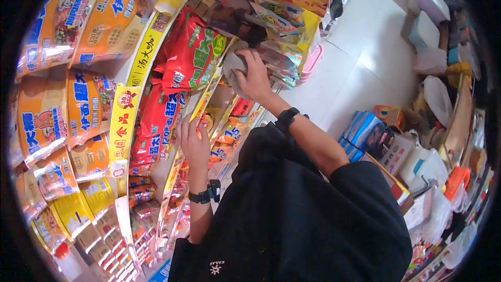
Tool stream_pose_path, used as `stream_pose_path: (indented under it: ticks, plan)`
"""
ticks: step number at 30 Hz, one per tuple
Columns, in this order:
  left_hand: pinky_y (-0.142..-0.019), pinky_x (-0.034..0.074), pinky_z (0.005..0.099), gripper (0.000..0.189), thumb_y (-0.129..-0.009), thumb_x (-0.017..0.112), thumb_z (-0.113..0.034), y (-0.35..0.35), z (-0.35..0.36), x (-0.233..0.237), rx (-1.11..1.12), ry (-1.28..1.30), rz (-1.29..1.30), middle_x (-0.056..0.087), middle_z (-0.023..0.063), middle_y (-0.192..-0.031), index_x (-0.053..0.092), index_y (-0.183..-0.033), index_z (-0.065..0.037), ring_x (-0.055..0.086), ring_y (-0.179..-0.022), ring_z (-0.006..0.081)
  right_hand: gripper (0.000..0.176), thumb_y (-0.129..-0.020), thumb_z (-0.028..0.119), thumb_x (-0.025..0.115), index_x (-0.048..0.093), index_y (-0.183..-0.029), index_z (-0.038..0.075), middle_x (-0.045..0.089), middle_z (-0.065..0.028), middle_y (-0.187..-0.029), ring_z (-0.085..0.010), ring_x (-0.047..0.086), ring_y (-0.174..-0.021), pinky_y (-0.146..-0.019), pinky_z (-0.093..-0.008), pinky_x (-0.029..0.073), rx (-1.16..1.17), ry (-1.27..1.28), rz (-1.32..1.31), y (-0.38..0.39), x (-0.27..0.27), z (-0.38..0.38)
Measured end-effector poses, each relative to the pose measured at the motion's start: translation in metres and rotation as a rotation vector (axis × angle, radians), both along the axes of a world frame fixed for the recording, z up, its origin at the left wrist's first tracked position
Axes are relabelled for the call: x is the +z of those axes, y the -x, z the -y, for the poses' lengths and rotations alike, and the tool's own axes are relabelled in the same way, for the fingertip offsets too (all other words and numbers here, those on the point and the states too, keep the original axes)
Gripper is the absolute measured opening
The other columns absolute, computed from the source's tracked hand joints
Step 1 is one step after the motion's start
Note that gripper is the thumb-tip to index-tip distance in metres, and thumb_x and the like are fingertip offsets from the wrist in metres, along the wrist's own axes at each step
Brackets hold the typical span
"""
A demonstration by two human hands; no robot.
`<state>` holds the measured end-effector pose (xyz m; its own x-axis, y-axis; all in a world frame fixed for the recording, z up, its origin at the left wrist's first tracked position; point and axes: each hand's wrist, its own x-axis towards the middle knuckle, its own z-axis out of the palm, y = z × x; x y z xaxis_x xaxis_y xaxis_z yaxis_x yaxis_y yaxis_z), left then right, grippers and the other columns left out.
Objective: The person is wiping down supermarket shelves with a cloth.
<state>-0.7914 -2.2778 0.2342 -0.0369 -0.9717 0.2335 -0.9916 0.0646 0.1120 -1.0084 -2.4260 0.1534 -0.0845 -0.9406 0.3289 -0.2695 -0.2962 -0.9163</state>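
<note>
**aisle_lurker:** Your black shirt eats the whole bottom of the view, so all the action is above it. What's on the shelf, going left to right?

**packwatcher:** Far left you've got the orange packs, then the yellow shelf strip running up on a slant. Your left hand lies against that shelf edge with the fingers stretched out flat. The tips touch the lowest of the red bags, and there's nothing in the hand as far as I can see. There's a black watch on that wrist.

**aisle_lurker:** And the grey thing?

**packwatcher:** The grey bundle is further right and higher up, pushed against the shelf lip just beside the red bags. Your right hand is curled over it from the right. So the bundle sits up-left of your palm, sandwiched between hand and shelf. Cloth or pouch, I honestly can't tell. Its long side seems to run along the lip, but your fingers hide about half of it. The right hand is the one on it, and the left is well apart, lower along the same shelf face. Past that there's just white floor and the blue boxes across the aisle.
</note>
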Motion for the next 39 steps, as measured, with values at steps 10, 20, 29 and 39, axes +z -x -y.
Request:
stream_pose_path:
  ticks: [10, 20, 29, 39]
  plan:
    - [-0.122, 0.034, 0.0545, 0.04, -0.091, 0.067, -0.001, 0.029, -0.028, -0.002, 0.081, -0.021, -0.023, 0.04, 0.0219, -0.164, 0.068, -0.13, -0.007, 0.038, -0.151, 0.0428, 0.047, -0.081, 0.005, 0.075, 0.06, -0.125, 0.005, 0.06, -0.0234, -0.12, -0.0466, 0.062, -0.111, -0.094, -0.051, 0.052, 0.099, -0.093, -0.029, 0.004, -0.025, -0.018]
    - [-0.117, 0.042, 0.0508, 0.03, -0.092, 0.067, -0.003, 0.001, -0.033, 0.0, 0.034, 0.134, -0.08, 0.054, 0.0181, -0.15, 0.073, -0.121, -0.006, 0.05, -0.141, 0.0382, 0.048, -0.081, 0.006, 0.077, 0.063, -0.127, 0.008, 0.063, -0.0203, -0.121, -0.0448, 0.065, -0.111, -0.094, -0.0498, 0.054, 0.262, -0.225, -0.315, 0.042, -0.077, -0.095]
    - [-0.089, 0.054, 0.0451, 0.016, -0.087, 0.069, 0.004, -0.065, -0.108, -0.031, -0.192, 0.16, -0.378, 0.067, 0.0108, -0.107, 0.071, -0.101, -0.002, 0.065, -0.102, 0.0319, 0.054, -0.08, 0.006, 0.075, 0.062, -0.132, 0.01, 0.063, -0.0201, -0.123, -0.0482, 0.063, -0.113, -0.097, -0.051, 0.055, 0.062, -0.318, -0.405, 0.03, -0.084, -0.174]
    - [-0.093, 0.053, 0.0459, 0.012, -0.091, 0.063, 0.0, -0.089, -0.154, -0.138, -0.458, -0.325, -0.39, 0.068, 0.0153, -0.105, 0.07, -0.1, 0.0, 0.064, -0.105, 0.036, 0.053, -0.082, 0.01, 0.071, 0.059, -0.133, 0.01, 0.064, -0.022, -0.122, -0.0486, 0.063, -0.112, -0.097, -0.0509, 0.054, -0.014, -0.461, -0.378, 0.008, -0.079, -0.255]
